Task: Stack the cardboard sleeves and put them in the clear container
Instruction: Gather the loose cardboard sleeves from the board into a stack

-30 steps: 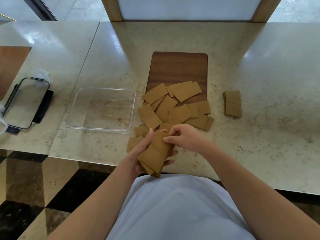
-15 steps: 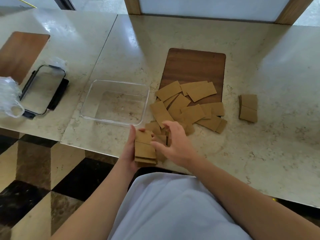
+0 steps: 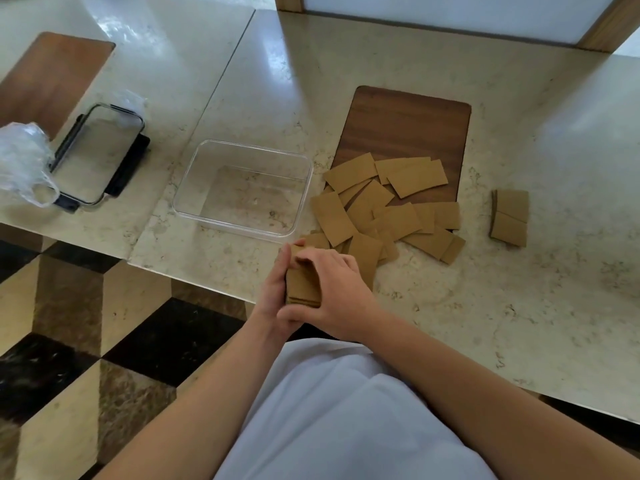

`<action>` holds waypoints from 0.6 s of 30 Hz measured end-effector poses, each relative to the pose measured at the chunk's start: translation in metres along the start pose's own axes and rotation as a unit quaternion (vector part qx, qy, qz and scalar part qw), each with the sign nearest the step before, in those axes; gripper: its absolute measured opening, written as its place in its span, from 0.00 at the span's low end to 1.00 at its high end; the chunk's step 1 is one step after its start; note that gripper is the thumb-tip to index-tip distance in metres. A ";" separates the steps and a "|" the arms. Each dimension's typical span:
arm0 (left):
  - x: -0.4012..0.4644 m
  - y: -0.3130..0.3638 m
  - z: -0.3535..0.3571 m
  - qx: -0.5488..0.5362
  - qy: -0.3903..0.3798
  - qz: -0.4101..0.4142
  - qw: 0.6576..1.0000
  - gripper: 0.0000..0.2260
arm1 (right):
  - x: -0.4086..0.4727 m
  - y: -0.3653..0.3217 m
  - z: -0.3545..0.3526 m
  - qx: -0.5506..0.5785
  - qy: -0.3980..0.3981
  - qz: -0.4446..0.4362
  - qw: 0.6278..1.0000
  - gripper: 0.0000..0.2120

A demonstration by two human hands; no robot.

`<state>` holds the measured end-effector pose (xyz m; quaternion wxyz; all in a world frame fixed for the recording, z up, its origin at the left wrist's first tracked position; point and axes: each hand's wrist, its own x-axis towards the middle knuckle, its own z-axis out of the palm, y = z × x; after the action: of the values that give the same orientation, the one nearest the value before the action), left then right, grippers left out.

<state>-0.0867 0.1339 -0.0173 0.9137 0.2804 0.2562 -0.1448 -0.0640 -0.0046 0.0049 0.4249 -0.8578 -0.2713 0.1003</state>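
Both hands, left hand [image 3: 273,289] and right hand [image 3: 332,289], clamp 1 small stack [image 3: 303,289]. Clear container [image 3: 194,174] empty; loose sleeves [image 3: 391,209] remain. Early stage.

Your table [image 3: 450,46] is glossy pale marble that mirrors the window light. The cardboard sleeves [image 3: 367,209] are matt brown card, the container [image 3: 194,174] clear smooth plastic, the board [image 3: 408,129] dark wood grain, and the bag [image 3: 20,157] crinkled clear plastic.
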 end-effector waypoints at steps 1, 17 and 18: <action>-0.001 0.001 -0.004 0.000 -0.005 -0.001 1.000 0.17 | -0.001 0.006 0.001 0.055 0.026 0.042 0.997 0.32; -0.012 0.011 -0.037 -0.046 0.075 -0.002 0.996 0.16 | -0.003 0.042 0.027 -0.260 -0.098 0.206 0.938 0.16; -0.012 0.012 -0.036 -0.048 0.077 -0.006 0.996 0.18 | 0.000 0.042 0.025 -0.204 -0.098 0.227 0.947 0.12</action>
<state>-0.1055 0.1661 -0.0316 0.9029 0.2444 0.3341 -0.1161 -0.0582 -0.0083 -0.0438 0.1781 -0.9511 -0.1240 0.2199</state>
